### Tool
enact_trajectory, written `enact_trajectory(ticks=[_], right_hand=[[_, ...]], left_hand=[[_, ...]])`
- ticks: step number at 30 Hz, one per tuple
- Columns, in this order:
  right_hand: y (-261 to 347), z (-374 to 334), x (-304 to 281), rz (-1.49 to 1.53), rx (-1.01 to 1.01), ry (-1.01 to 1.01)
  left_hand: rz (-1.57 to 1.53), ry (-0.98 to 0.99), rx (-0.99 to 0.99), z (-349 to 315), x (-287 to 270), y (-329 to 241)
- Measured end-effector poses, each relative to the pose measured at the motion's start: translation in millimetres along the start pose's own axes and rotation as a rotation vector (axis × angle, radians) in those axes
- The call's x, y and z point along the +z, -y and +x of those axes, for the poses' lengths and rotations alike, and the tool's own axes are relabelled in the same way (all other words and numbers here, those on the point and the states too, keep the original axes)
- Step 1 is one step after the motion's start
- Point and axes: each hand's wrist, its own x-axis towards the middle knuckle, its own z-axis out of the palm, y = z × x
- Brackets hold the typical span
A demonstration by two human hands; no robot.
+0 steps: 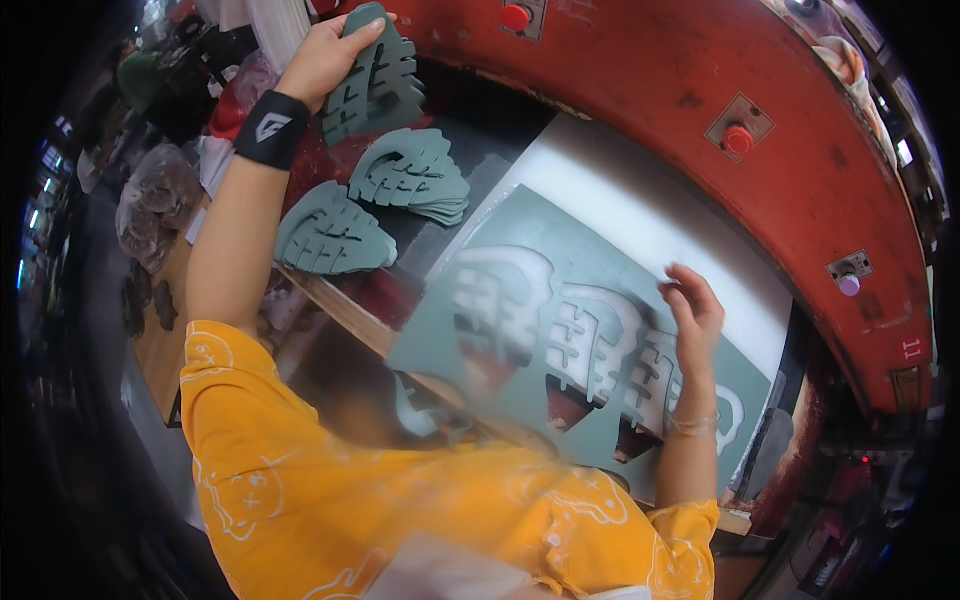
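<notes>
At the far left, my left hand (328,58) is closed around the top end of some grey-green die-cut sheet pieces (372,88) with slotted edges, its thumb pressed on their face. Just nearer lie two stacks of like pieces, one fanned stack (415,172) and another stack (335,232) close to the table edge. My right hand (695,310) hovers over the right part of a large grey-green sheet (525,225), fingers loosely bent and nothing seen in them. Several shaped holes are cut through that sheet, which lies over a white board (620,190) and reaches past the near edge.
A red machine beam (640,75) arches across the back, bearing a red push button (738,139), another red button (516,17) and a purple knob (849,285). A wooden edge strip (340,312) runs along the near side. Clear plastic bags (160,205) sit at the left.
</notes>
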Motion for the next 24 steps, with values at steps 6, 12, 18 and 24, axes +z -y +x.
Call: enact_trajectory(ticks=[6, 12, 18, 24], right_hand=[[-14.6, -39.6, -57.3, -0.006, 0.123, -0.190], [-22.6, -104.7, -89.7, -0.308, 0.299, -0.169], [-27.9, -216.1, -190.8, -0.705, 0.318, -0.558], [-36.8, -265.7, -178.8, -0.233, 0.454, -0.554]], left_hand=[[0.863, -0.358, 0.613, 41.4, 55.0, 84.7], [0.965, 0.213, -0.129, -21.6, 201.4, 127.2], [0.521, 0.104, 0.108, -114.3, 167.3, 70.7], [0.230, 0.069, -0.481, -245.1, 147.3, 43.0]])
